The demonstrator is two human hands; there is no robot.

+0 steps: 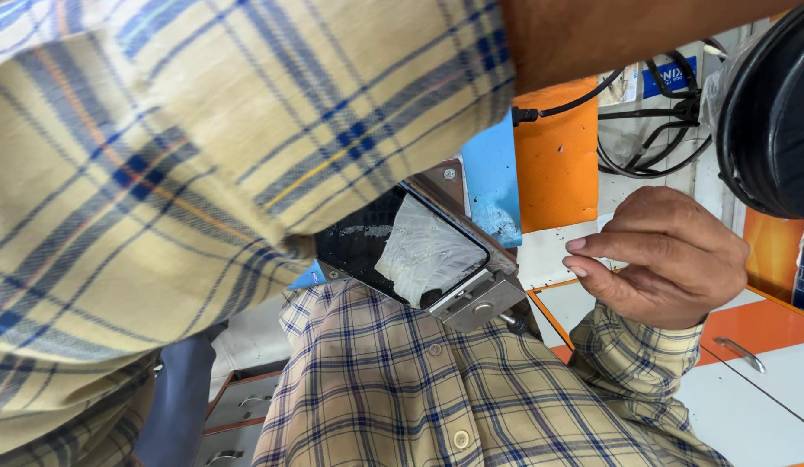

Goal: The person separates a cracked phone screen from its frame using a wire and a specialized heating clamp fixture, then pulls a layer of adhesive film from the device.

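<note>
while the plaid sleeve (160, 173) fills the left of the view and hides the left hand, the right hand (670, 259) hangs bare just right of the flat dark device (410, 251) with its metal bracket (480, 298), fingers pressed together and curled, holding nothing, above the orange-and-white cabinet (765, 346).

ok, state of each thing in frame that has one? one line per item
right hand: empty, fingers loosely curled, touching nothing
left hand: hidden behind the plaid sleeve
glass panel in the metal clamp: cracked, whitish shattered patch, tilted
black cables: coiled, hanging on the wall
black plug: connected to its cable, hanging
white drawers: shut
</note>
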